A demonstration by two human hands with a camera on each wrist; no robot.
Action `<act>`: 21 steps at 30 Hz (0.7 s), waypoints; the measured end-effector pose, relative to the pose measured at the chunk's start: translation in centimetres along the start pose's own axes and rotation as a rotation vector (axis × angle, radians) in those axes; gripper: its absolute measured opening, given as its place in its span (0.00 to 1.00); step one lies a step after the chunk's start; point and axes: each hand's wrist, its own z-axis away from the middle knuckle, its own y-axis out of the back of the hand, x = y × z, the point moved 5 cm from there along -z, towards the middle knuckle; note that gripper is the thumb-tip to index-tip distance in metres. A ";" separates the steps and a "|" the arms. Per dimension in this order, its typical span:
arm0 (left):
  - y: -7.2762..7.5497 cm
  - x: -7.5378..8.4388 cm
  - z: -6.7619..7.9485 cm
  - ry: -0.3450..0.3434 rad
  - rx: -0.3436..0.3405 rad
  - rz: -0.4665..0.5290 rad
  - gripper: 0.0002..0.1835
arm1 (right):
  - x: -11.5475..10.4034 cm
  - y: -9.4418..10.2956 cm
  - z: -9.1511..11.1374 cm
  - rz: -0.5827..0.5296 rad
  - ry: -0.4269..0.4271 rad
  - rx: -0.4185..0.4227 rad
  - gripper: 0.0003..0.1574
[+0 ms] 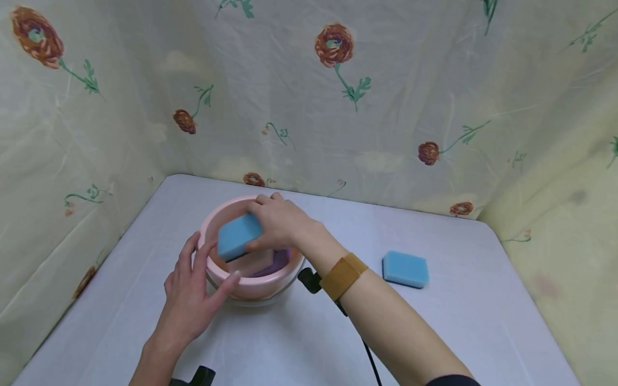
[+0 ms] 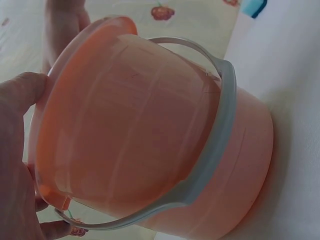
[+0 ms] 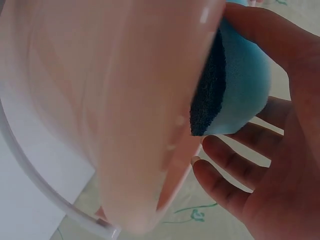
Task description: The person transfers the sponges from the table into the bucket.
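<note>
A pink bucket (image 1: 260, 285) with a grey handle (image 2: 227, 100) stands on the table. My left hand (image 1: 190, 295) grips its near-left rim, fingers spread along the edge and thumb at the front. My right hand (image 1: 280, 222) holds a blue sponge (image 1: 237, 236) over the bucket's mouth, thumb on one side and fingers on the other. The sponge's dark scouring layer (image 3: 209, 90) shows in the right wrist view. Inside the bucket lie a pale pinkish block (image 1: 253, 262) and a purple piece (image 1: 277, 262), both partly hidden by the sponge.
Another blue sponge (image 1: 405, 269) with a dark underside lies on the white table (image 1: 314, 343), right of my right forearm. Flowered curtains (image 1: 289, 80) enclose the table at the back and sides. A black cable (image 1: 370, 356) runs down beside my right forearm.
</note>
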 end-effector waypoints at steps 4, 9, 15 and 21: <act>0.0 0.0 0.0 0.004 -0.006 0.002 0.43 | -0.1 -0.3 -0.4 0.016 0.002 -0.016 0.51; 0.1 0.0 0.0 -0.001 -0.006 0.006 0.43 | -0.2 -0.8 -0.8 0.025 0.001 -0.032 0.51; 0.1 0.0 0.1 -0.007 0.000 0.013 0.43 | -0.6 -1.2 -1.1 0.034 0.018 -0.036 0.50; 0.1 0.1 0.0 0.002 -0.006 0.017 0.43 | -0.7 -1.7 -1.3 0.055 0.016 -0.053 0.50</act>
